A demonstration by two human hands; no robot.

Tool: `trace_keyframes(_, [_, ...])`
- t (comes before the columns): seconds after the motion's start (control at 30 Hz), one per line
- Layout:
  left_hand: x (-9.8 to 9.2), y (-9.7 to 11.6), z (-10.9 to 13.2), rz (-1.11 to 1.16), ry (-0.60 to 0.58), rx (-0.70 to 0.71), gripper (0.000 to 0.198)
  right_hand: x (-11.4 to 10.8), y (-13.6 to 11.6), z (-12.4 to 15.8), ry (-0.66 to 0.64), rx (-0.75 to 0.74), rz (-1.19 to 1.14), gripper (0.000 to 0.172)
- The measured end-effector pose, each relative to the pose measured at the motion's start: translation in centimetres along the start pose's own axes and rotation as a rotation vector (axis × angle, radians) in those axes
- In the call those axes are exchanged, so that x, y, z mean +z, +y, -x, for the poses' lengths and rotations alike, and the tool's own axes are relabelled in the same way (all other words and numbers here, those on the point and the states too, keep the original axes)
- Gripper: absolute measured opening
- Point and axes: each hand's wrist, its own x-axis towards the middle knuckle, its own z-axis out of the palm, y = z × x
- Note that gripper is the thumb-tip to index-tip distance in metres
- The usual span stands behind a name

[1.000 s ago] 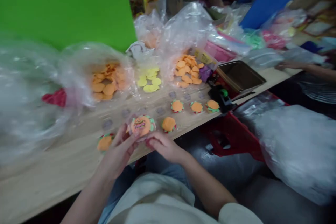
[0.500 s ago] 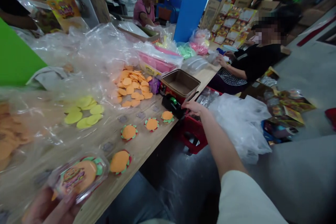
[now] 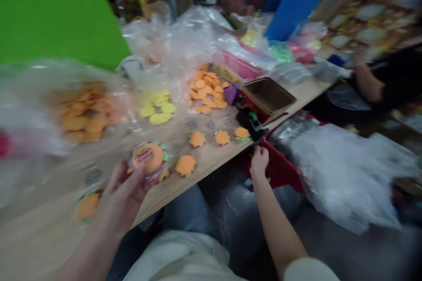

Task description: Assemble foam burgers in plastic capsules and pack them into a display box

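My left hand (image 3: 127,193) grips a clear plastic case (image 3: 150,158) with a toy burger inside, tilted above the table's front edge. Blurred, my right hand (image 3: 260,160) has its fingers pinched together just below the black tape dispenser (image 3: 249,122). Whatever sits between those fingertips is too small to make out. Flat toy burgers with orange tops lie in a row along the table, among them one burger (image 3: 186,165) right of the case and another burger (image 3: 88,206) left of my left wrist. Part of one more is hidden behind the case.
Orange discs (image 3: 207,90), yellow discs (image 3: 157,107) and larger orange pieces (image 3: 85,114) lie amid clear plastic bags. A brown-lined open tin (image 3: 270,95) stands behind the dispenser. White plastic bags (image 3: 346,171) fill a red crate at right. Two people sit farther along.
My right hand has come away from the tape dispenser, toward me. The view has turned left and down; my left hand still holds the case, now more toward the middle.
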Motion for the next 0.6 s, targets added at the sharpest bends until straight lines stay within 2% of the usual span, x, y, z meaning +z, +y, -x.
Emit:
trace_keyframes(0.07, [-0.5, 0.7, 0.2, 0.003, 0.002, 0.020, 0.032, 1.7, -2.5, 5.0, -0.111, -0.015, -0.135, 0.033])
trace_keyframes(0.2, [-2.4, 1.2, 0.9, -0.003, 0.005, 0.034, 0.040, 4.7, -9.4, 14.3, -0.707, -0.171, -0.359, 0.021])
trace_keyframes(0.27, [-3.4, 1.2, 1.6, 0.006, 0.004, 0.056, 0.041, 6.3, -12.4, 17.2, -0.881, -0.254, -0.410, 0.032])
trace_keyframes(0.37, [-4.9, 1.4, 2.5, 0.023, 0.005, 0.118, 0.045, 8.3, -14.7, 19.4, -0.963, -0.319, -0.441, 0.057])
trace_keyframes(0.47, [-6.3, 1.7, 3.2, 0.052, 0.009, 0.154, 0.048, 9.3, -15.1, 20.6, -0.961, -0.338, -0.450, 0.058])
trace_keyframes(0.6, [-7.3, 2.2, 4.1, 0.066, 0.012, 0.160, 0.049, 9.5, -15.1, 21.9, -0.955, -0.320, -0.458, 0.059])
